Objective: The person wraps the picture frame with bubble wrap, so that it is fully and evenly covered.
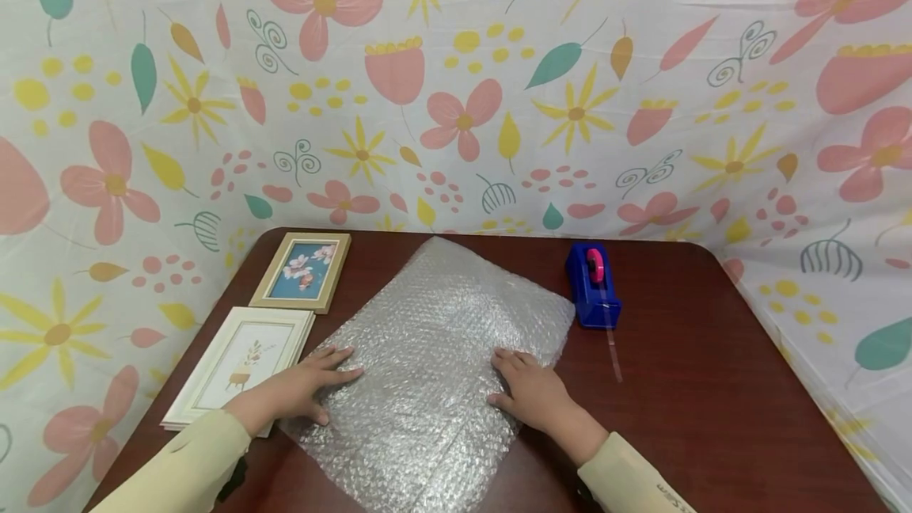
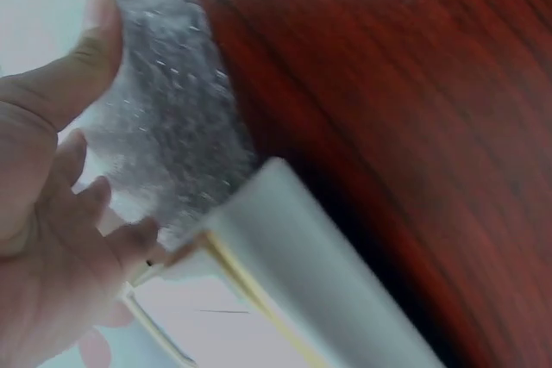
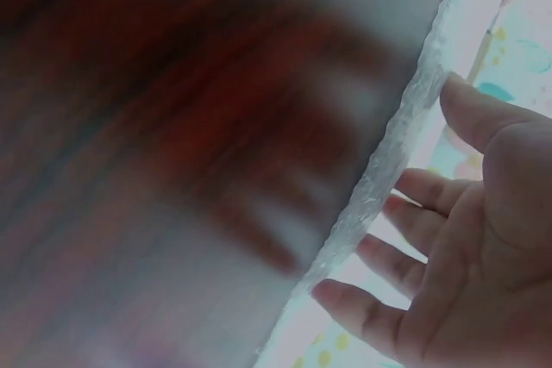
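A sheet of clear bubble wrap (image 1: 427,339) lies aslant across the middle of the table, one corner toward the wall. On its left edge rests my left hand (image 1: 302,386), fingers spread and thumb toward me. My right hand (image 1: 530,390) touches the sheet's right side, fingers extended. In the right wrist view, the fingertips (image 3: 323,290) meet the edge of the wrap. Beside my left hand, partly under that forearm, is a white picture frame (image 1: 214,370) showing a potted plant; its pale edge (image 2: 302,256) shows large in the left wrist view.
Behind the white frame lies a gold-edged picture frame (image 1: 335,260) with pink blossoms on blue. A blue tape dispenser (image 1: 587,303) with a pink core stands at the back right, a strip of tape (image 1: 614,359) hanging from it. Flower-printed cloth surrounds the dark wooden table (image 1: 705,386).
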A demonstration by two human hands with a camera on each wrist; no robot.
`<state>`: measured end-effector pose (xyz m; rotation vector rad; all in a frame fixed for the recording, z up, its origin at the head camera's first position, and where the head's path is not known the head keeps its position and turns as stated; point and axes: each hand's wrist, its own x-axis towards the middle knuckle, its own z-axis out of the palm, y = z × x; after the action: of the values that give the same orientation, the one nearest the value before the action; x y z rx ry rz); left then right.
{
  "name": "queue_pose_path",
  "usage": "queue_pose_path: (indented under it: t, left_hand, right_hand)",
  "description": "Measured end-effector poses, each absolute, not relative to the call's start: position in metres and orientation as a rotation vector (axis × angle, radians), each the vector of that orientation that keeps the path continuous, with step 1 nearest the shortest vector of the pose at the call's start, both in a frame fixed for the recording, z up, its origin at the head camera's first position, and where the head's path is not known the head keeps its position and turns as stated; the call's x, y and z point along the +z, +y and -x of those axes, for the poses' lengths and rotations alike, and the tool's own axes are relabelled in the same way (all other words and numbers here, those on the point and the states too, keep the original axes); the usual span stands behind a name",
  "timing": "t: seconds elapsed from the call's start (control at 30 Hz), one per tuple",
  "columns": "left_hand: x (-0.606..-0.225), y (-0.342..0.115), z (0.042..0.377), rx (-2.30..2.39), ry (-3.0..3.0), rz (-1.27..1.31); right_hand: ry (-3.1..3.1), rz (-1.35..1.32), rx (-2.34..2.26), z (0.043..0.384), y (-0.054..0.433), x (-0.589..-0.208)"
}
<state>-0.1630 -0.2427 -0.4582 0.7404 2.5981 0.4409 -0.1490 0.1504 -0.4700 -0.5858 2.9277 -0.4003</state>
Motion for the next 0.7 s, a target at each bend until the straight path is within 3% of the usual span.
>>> queue_pose_path:
  t: [0.3, 0.7]
  left_hand:
    - [-0.454, -0.229, 0.166, 0.361, 2.629, -0.622]
    - [-0.45, -0.238, 0.161, 0.377, 2.617, -0.65]
  right_hand:
    - [2.945, 0.476, -0.416, 0.144, 0.146, -0.468]
    - [2.916, 0.43, -0.373, 0.128, 0.132, -0.461]
